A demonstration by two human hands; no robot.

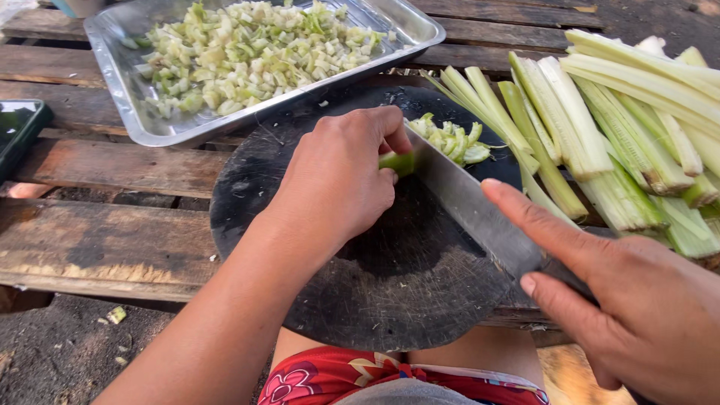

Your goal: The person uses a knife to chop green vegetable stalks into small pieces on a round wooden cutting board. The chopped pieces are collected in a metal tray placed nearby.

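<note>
Left hand pins stalk — right hand grips knife.

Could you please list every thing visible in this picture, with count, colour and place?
metal tray: one, silver, back left, holds chopped pieces
chopped pieces: many, pale green, in tray
cutting board: one, round, black, centre
cut pieces: small pile, green, on board beyond knife
stalks: many, pale green, right
knife: one, steel blade, on board
wooden planks: several, brown, beneath everything
left hand: holds green stalk piece against blade
right hand: grips knife
</note>
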